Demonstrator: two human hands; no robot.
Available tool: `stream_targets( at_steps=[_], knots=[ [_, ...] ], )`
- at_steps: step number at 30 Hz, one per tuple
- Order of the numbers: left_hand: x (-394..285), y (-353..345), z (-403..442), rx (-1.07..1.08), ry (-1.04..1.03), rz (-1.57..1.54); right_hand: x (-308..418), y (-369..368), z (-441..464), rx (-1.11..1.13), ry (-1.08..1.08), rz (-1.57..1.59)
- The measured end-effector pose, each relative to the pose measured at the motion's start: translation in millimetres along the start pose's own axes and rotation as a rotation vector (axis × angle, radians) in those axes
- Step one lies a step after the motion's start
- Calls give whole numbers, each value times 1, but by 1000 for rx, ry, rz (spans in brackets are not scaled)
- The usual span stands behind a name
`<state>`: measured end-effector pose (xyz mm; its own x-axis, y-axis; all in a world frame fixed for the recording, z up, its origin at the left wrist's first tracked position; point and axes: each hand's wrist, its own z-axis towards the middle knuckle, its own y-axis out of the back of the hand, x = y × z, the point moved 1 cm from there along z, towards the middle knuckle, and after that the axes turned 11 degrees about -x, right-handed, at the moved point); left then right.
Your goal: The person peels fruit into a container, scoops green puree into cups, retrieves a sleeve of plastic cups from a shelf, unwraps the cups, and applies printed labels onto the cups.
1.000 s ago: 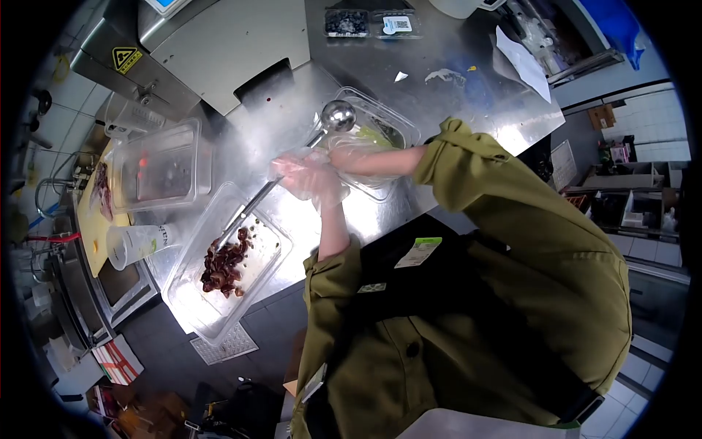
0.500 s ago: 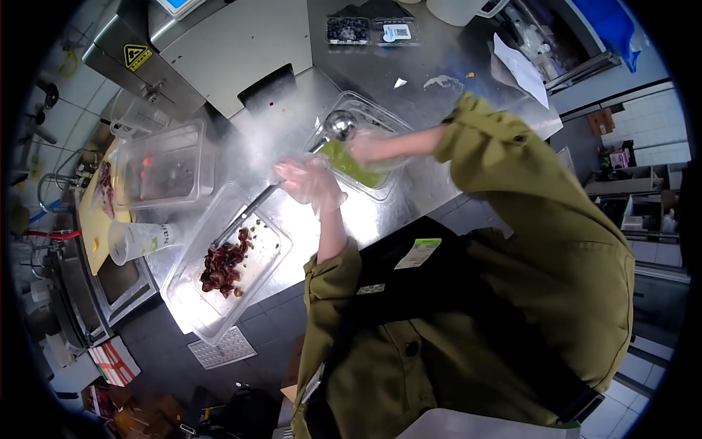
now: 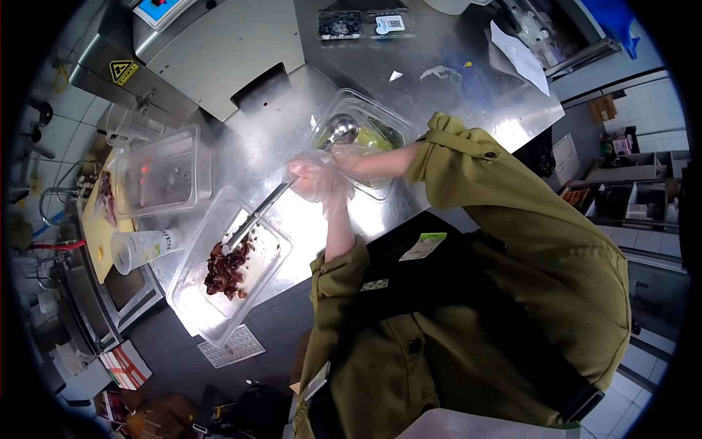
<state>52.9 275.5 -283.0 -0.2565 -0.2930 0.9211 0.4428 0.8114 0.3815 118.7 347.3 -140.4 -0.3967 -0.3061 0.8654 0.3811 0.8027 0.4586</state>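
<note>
My left hand (image 3: 313, 179), in a clear plastic glove, is closed around the handle of a long metal ladle (image 3: 342, 129). The ladle's round bowl hangs over a clear container (image 3: 398, 121) with green food (image 3: 374, 137) in it. The handle's far end reaches over a second clear container (image 3: 274, 256), above dark reddish-brown chopped pieces (image 3: 225, 272). My right hand (image 3: 352, 160), also gloved, is closed beside the ladle's bowl and against my left hand. Its fingertips are partly hidden, so what they grip is unclear.
Another clear container (image 3: 197, 175) and a plastic cup (image 3: 139, 249) stand at the left, by a yellow cutting board (image 3: 101, 238). Blueberry packs (image 3: 341, 25) lie at the back. A metal machine (image 3: 219, 55) borders the steel counter, and white paper (image 3: 515, 57) lies at the right.
My right hand has moved left from over the green food to meet my left hand. The ladle's handle end has shifted slightly right, with the bowl nearly where it was.
</note>
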Motion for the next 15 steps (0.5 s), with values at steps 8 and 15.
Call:
stream_targets(
  at_steps=[8, 15],
  knots=[
    [161, 67, -38, -700, 878, -1834, 17, 48, -5, 127, 399, -661],
    [136, 48, -21, -967, 954, -1946, 14, -6, 5, -68, 133, -191]
  ],
)
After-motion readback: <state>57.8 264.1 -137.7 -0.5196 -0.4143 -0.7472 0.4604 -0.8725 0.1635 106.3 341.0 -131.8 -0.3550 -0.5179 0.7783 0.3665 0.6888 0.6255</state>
